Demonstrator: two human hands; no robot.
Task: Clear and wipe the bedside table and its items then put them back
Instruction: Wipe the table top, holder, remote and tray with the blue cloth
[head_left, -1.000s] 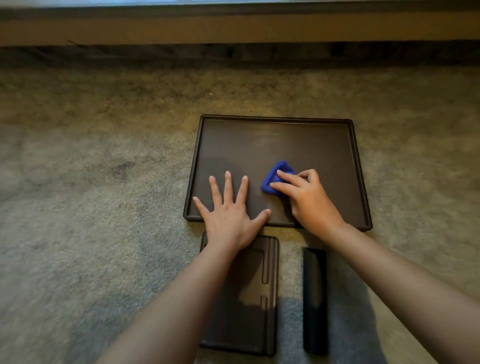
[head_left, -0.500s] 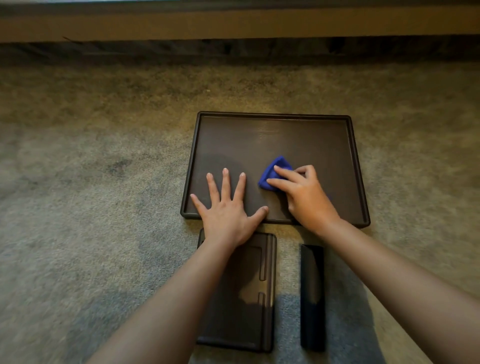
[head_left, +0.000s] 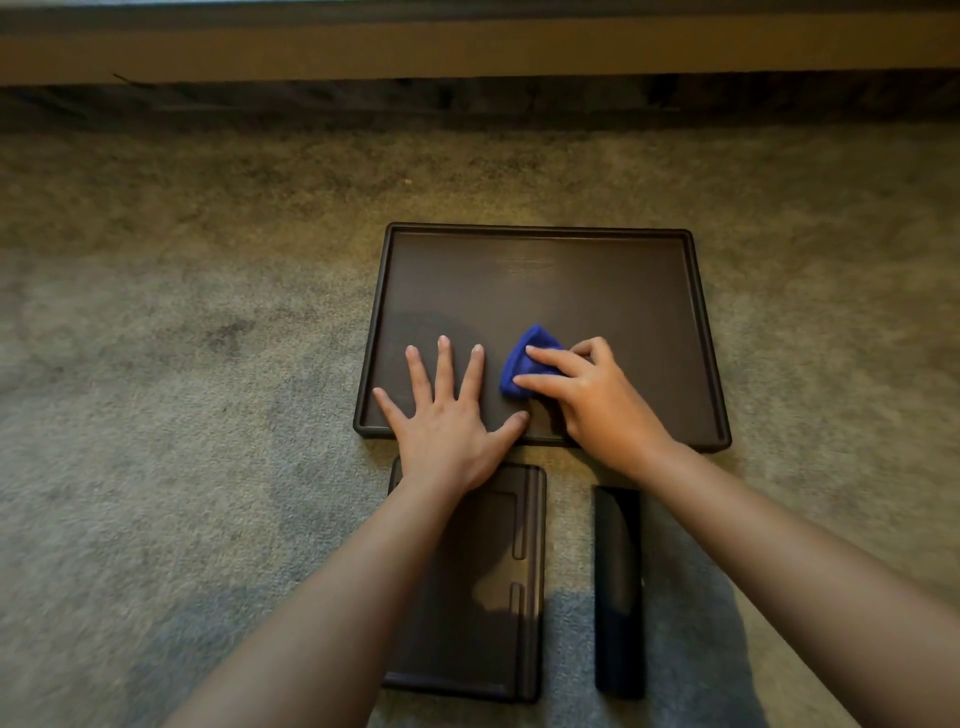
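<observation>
On the tray (head_left: 597, 291), blue cloth (head_left: 524, 361) lies under right hand (head_left: 597, 400).

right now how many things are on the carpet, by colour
dark brown: 2, the large tray and the smaller flat panel
black: 1, the narrow bar
blue: 1, the cloth on the tray under the right hand
total: 4

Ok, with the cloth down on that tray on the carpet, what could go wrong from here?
1. The tray lies on soft carpet; only the flat left hand steadies it, so it may slide if that lifts.
2. The right hand works the blue cloth near the front; the far corners could get missed.
3. The smaller tray and black bar lie under the forearms and could be knocked.
</observation>
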